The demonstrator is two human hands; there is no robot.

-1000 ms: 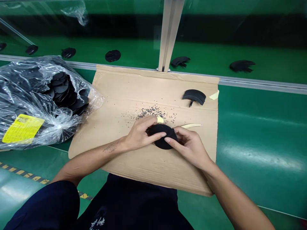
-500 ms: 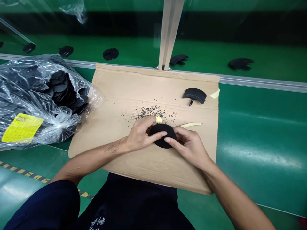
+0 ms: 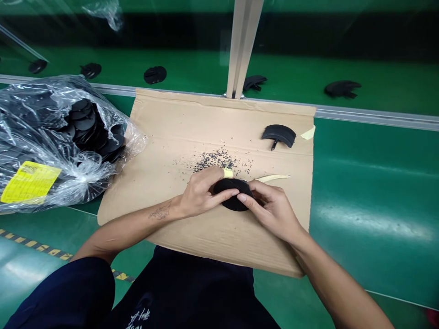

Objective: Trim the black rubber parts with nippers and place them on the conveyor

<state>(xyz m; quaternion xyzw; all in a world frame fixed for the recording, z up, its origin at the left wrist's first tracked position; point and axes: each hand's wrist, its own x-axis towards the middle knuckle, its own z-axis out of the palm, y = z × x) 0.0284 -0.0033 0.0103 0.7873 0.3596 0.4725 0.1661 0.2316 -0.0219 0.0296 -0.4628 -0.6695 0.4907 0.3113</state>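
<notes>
Pinching a black disc [image 3: 236,204] between them, the two hands meet just below the centre of the frame, over a sheet of cardboard [image 3: 206,242]. The left hand [image 3: 199,192] is closed on the disc's left side, thumb across its face, a yellow wrap [image 3: 228,173] on one finger; the right hand [image 3: 274,208] grips the right side, its thumb tip close to the other. From where I stand, the step in hand looks like careful two-handed work near the disc's rim, though the fingers underneath are hidden and I can't tell what they press on. Shifting that hold would, I'd judge, call for one hand to support the disc while the other lets go. Dark specks [image 3: 219,157] lie scattered just beyond the hands, and a pale strip [image 3: 274,177] rests beside the right fingers. Toward the upper right of the cardboard sits a curved black part [image 3: 279,133] with a short stem, near a scrap of tape [image 3: 308,132]. At the left of the frame, a clear plastic bag [image 3: 68,183] with a yellow label [image 3: 30,182] holds more black discs [image 3: 84,123].
</notes>
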